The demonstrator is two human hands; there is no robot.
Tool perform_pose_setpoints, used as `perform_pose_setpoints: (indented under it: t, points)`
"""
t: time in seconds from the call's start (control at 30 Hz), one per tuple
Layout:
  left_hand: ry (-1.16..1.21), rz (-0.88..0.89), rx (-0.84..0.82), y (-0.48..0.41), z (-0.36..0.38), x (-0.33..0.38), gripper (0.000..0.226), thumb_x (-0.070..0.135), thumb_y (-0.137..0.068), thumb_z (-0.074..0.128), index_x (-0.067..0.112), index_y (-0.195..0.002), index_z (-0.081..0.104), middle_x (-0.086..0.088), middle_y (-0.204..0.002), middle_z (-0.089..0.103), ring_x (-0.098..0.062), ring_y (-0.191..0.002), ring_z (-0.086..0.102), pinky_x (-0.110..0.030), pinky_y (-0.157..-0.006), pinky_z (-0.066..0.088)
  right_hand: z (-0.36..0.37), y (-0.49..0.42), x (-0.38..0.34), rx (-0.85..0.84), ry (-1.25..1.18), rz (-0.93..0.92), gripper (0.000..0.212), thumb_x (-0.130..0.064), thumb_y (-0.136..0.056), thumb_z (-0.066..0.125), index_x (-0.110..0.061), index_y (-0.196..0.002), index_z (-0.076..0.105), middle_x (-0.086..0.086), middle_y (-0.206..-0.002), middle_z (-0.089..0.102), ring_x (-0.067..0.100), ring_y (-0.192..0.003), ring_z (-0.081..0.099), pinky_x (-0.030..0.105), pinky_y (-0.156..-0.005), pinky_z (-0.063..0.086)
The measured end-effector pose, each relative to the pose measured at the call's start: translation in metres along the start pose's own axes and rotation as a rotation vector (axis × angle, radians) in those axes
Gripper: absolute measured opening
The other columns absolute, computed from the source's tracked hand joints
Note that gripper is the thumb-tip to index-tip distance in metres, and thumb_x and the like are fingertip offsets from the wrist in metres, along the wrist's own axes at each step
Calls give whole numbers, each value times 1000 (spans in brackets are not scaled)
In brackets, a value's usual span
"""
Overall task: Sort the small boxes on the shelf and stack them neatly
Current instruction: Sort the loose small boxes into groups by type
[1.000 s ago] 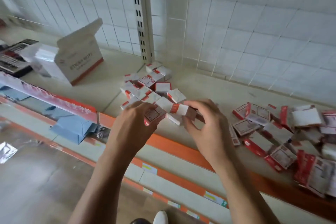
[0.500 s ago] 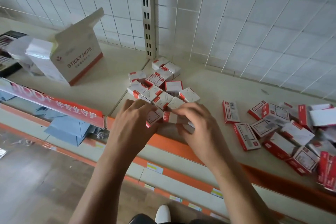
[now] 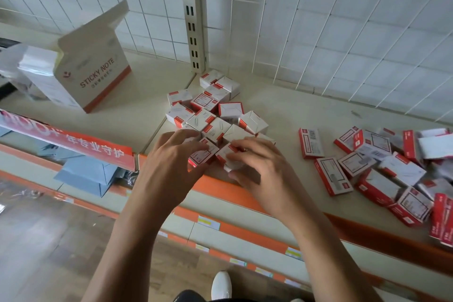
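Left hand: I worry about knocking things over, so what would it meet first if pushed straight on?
Probably the loose cluster of small red-and-white cardboard boxes just beyond the left hand's fingertips; depth is unclear.

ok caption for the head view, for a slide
Both hands gather small red-and-white boxes at the shelf's orange front edge.

Two hands are seen, left hand (image 3: 169, 167) and right hand (image 3: 264, 174). Roughly fifteen small boxes (image 3: 230, 109) are clustered centrally, about fifteen flat boxes (image 3: 333, 175) rightward, one sticky-note carton (image 3: 98, 78).
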State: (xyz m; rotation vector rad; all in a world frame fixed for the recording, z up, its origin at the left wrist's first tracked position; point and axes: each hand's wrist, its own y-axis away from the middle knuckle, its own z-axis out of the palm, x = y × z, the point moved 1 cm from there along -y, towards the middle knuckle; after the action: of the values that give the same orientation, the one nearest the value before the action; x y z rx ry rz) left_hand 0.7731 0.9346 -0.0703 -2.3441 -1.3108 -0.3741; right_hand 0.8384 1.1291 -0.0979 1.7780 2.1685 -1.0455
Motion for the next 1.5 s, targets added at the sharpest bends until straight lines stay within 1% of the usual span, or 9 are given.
perform_pose_setpoints:
  t: [0.2, 0.43, 0.6, 0.77, 0.87, 0.97, 1.03, 1.23, 1.5]
  points:
    - [43, -50, 44, -7, 5, -5, 34, 26, -77, 79, 28, -110, 73, 8, -125, 61, -23, -118, 46, -40, -90, 42, 3, -11, 3, 13, 4, 49, 25, -23, -84, 76, -21, -109, 73, -10, -119, 61, 13, -115, 53, 33, -98, 44]
    - [-94, -56, 4, -14, 2, 2, 37, 38, -80, 75, 29, -115, 69, 9, -127, 58, -23, -117, 50, -41, -87, 45, 0, -15, 6, 18, 5, 48, 27, -31, -86, 71, -20, -110, 72, -7, -119, 62, 16, -115, 55, 40, -95, 47]
    - [39, 38, 115, -25, 4, 31, 24, 32, -84, 72, 24, -106, 71, 6, -115, 65, -23, -102, 61, -36, -76, 50, -52, 1, 22, 192, 61, 120, 27, -26, -87, 72, -17, -112, 71, -4, -117, 63, 17, -112, 58, 35, -96, 47]
    - [125, 228, 26, -51, 32, 91, 23, 34, -86, 68, 22, -106, 71, 5, -112, 65, -22, -97, 64, -40, -78, 53, -110, 36, 44, 368, 151, 230, 20, -19, -89, 65, -11, -106, 72, 1, -110, 65, 14, -107, 61, 23, -96, 46]
    - [138, 304, -20, -62, 50, 131, 23, 34, -84, 71, 24, -105, 71, 6, -110, 64, -21, -93, 63, -34, -72, 53, -133, 56, 56, 387, 185, 286, 22, -15, -88, 67, -10, -109, 71, 0, -112, 66, 14, -108, 61, 25, -96, 47]
    - [160, 363, -72, -69, 64, 165, 24, 38, -86, 67, 26, -106, 70, 8, -112, 63, -19, -97, 63, -35, -75, 53, -154, 68, 66, 403, 204, 303, 25, -16, -87, 67, -10, -111, 70, -1, -112, 66, 9, -109, 59, 25, -97, 48]
    - [157, 381, -98, -72, 71, 181, 26, 39, -86, 66, 27, -109, 69, 9, -115, 62, -18, -101, 62, -33, -76, 51, -166, 72, 71, 432, 228, 294, 25, -16, -86, 68, -10, -110, 69, 0, -110, 67, 8, -107, 59, 21, -96, 48]
    - [139, 403, -118, -82, 87, 212, 28, 41, -87, 65, 29, -113, 67, 12, -118, 60, -13, -100, 60, -31, -72, 52, -195, 80, 91, 420, 226, 313, 26, -20, -88, 64, -10, -112, 69, 0, -113, 66, 13, -109, 60, 23, -96, 48]
    - [133, 455, -138, -94, 111, 249, 32, 38, -87, 66, 26, -117, 66, 8, -121, 61, -13, -101, 61, -30, -77, 53, -226, 97, 114, 428, 253, 352, 29, -21, -88, 65, -11, -114, 68, -3, -115, 65, 9, -107, 60, 33, -96, 52]
